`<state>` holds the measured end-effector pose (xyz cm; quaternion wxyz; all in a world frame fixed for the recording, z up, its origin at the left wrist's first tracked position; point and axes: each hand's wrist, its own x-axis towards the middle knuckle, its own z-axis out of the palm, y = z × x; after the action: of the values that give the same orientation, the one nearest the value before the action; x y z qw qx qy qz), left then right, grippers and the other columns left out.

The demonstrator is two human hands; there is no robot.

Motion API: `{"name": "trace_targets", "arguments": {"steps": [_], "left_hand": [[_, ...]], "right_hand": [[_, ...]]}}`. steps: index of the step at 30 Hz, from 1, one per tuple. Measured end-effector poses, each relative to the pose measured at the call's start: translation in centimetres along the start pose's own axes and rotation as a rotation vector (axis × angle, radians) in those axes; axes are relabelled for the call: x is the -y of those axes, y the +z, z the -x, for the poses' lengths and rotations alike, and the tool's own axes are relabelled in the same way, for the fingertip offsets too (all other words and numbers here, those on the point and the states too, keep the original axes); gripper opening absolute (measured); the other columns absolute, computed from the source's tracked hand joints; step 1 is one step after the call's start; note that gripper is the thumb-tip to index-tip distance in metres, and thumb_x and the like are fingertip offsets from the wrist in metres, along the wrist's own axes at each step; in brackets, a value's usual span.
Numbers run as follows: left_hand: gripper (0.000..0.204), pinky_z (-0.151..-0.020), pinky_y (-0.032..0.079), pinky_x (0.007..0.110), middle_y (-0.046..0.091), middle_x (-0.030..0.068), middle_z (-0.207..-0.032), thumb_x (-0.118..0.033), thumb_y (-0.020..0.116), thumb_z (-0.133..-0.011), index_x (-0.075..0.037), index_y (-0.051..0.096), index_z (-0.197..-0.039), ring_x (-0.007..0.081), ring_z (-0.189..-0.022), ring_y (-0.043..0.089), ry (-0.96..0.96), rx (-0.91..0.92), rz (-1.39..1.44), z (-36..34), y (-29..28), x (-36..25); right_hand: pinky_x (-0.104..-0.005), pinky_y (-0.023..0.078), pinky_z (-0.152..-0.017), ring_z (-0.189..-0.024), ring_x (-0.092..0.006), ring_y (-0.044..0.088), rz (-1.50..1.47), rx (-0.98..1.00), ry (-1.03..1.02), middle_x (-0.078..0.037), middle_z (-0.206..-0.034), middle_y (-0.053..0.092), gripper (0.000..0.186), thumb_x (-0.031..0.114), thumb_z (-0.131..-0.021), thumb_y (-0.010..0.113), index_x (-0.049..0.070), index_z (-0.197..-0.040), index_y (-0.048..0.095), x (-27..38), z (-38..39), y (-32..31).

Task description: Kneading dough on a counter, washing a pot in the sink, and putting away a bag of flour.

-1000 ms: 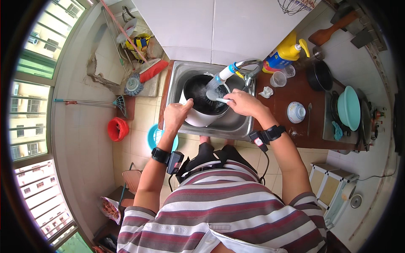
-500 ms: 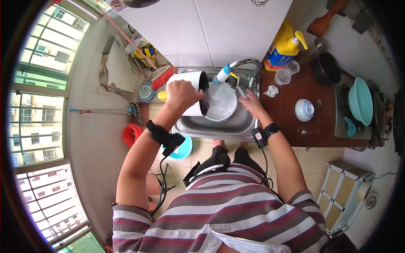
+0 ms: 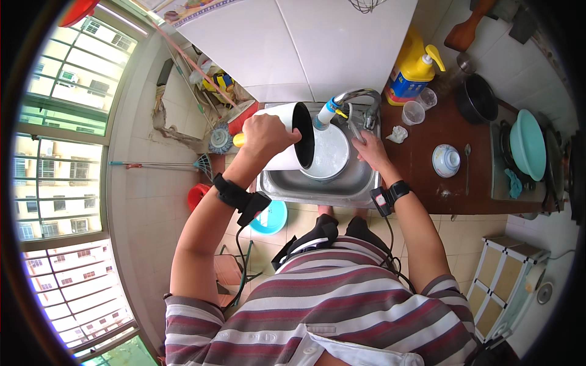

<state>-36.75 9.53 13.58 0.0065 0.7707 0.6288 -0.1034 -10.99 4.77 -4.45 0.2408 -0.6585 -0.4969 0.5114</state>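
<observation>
My left hand (image 3: 265,131) is closed on the rim of a white pot (image 3: 274,160) with a black interior and a yellow part, held tipped sideways over the left of the steel sink (image 3: 317,194). My right hand (image 3: 370,148) grips the pale handle of a brush (image 3: 355,129) at the sink's right side, its head hidden or indistinct near the tap. Between my hands a round, pale pan (image 3: 329,163) with cloudy liquid sits in the sink, below a chrome tap with a white-and-blue filter (image 3: 325,113).
Right counter (image 3: 427,183): yellow pump bottle (image 3: 406,82), plastic cups, crumpled tissue, black pot, bowl (image 3: 445,160), spoon, turquoise basin (image 3: 526,145) on stacked pans. Left corner: brooms and mop. Floor: blue basin (image 3: 268,218), red bucket, folding chair. Lower right: boxy cabinet (image 3: 497,287).
A second ago the pot sat upright under running water; my left hand has lifted and tipped it sideways, uncovering the pan. My right hand moved the brush out of it, rightward.
</observation>
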Motion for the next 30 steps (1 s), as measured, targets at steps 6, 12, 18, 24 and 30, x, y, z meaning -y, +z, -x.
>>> {"name": "trace_targets", "arguments": {"steps": [6, 12, 18, 24, 30], "left_hand": [[0.061, -0.065, 0.052, 0.040, 0.063, 0.0182, -0.059, -0.057, 0.056, -0.074, 0.001, 0.067, -0.060, 0.0336, -0.063, 0.066, -0.299, 0.093, 0.453, 3.5, 5.7, 5.1], [0.056, -0.061, 0.051, 0.036, 0.060, 0.0116, -0.050, -0.054, 0.060, -0.079, -0.002, 0.068, -0.059, 0.0266, -0.055, 0.065, -0.357, 0.033, 0.696, 6.1, 10.4, 4.3], [0.062, -0.061, 0.050, 0.042, 0.057, 0.0222, -0.054, -0.057, 0.061, -0.075, 0.003, 0.063, -0.059, 0.0370, -0.056, 0.062, -0.380, -0.080, 0.834, 6.4, 12.1, 3.0], [0.062, -0.062, 0.050, 0.042, 0.058, 0.0211, -0.054, -0.058, 0.061, -0.074, 0.002, 0.063, -0.058, 0.0360, -0.058, 0.062, -0.425, -0.032, 0.876, 6.0, 13.0, 2.1], [0.060, -0.065, 0.052, 0.038, 0.062, 0.0159, -0.055, -0.059, 0.060, -0.075, -0.001, 0.068, -0.060, 0.0316, -0.060, 0.066, -0.330, 0.100, 0.974, 5.5, 13.5, 1.7]], "right_hand": [[-0.0443, 0.053, -0.071, -0.086, -0.0345, 0.065, 0.635, -0.258, -0.532, -0.007, -0.127, 0.057, 0.032, 0.011, -0.083, 0.056, 0.007, -0.115, 0.056, 2.7, 1.7, -0.1], [-0.0406, 0.054, -0.074, -0.083, -0.0303, 0.068, 1.141, -0.130, -0.438, -0.016, -0.124, 0.058, 0.032, 0.007, -0.084, 0.052, 0.002, -0.115, 0.054, 1.4, 0.6, -0.3], [-0.0438, 0.052, -0.080, -0.091, -0.0351, 0.065, 0.960, 0.070, -0.061, -0.021, -0.112, 0.062, 0.025, 0.013, -0.088, 0.051, -0.001, -0.108, 0.059, 5.8, 3.1, -1.4], [-0.0440, 0.047, -0.087, -0.102, -0.0377, 0.059, 0.463, 0.128, -0.243, -0.022, -0.112, 0.060, 0.038, 0.017, -0.091, 0.054, 0.005, -0.126, 0.055, 8.3, 9.7, -4.3], [-0.0442, 0.051, -0.069, -0.083, -0.0321, 0.064, 0.830, -0.080, -0.512, -0.013, -0.099, 0.056, 0.034, 0.015, -0.090, 0.057, 0.009, -0.124, 0.057, 9.4, 7.6, -0.3]]}}
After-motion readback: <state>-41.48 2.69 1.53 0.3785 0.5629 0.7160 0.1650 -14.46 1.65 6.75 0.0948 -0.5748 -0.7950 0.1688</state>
